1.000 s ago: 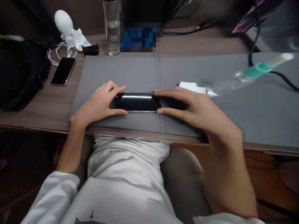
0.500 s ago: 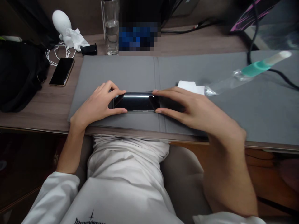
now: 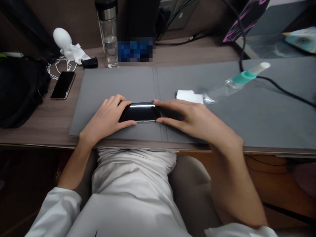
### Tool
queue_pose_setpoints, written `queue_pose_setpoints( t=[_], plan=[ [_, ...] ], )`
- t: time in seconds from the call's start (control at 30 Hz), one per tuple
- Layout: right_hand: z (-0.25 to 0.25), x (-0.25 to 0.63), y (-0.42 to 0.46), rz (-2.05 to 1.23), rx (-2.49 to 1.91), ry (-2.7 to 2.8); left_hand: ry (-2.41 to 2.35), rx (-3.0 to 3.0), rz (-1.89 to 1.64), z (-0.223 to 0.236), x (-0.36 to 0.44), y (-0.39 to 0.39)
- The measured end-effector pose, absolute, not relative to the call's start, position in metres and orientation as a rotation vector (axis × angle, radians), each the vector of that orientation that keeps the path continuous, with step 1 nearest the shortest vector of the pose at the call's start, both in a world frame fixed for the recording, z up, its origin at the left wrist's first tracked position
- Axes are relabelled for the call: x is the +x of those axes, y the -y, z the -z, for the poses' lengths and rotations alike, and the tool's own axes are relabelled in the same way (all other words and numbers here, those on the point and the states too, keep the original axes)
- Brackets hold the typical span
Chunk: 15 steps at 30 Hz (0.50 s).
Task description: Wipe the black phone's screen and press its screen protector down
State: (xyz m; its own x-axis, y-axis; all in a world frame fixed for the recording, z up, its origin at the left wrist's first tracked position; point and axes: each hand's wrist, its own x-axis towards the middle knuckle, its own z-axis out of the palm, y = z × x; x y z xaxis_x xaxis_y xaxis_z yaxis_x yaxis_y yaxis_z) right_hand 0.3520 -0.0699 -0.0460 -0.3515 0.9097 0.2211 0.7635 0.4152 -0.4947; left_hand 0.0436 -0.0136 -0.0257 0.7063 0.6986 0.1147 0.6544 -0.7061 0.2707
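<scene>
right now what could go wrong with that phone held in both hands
The glossy black smartphone is pinched at its edges by the left hand and the right hand, so it could slip, and the front edge of the wooden desk is close by. The right hand might also bump the clear plastic bottle with a teal collar, which sits tilted just beyond it.

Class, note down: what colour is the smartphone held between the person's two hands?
The smartphone is glossy black, as shown best in the head view.
</scene>
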Motion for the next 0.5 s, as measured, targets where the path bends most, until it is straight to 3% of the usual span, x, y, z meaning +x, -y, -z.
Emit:
queue_pose_setpoints(
  t=[0.27,0.5],
  plan=[
    [0.037,0.33,0.072,-0.21,-1.263,2.304,-1.14,2.505,-0.38,0.034,0.044,0.01],
    [0.036,0.276,0.06,-0.297,-1.058,2.45,-1.304,2.404,-0.383,0.038,0.046,0.01]
  ],
)
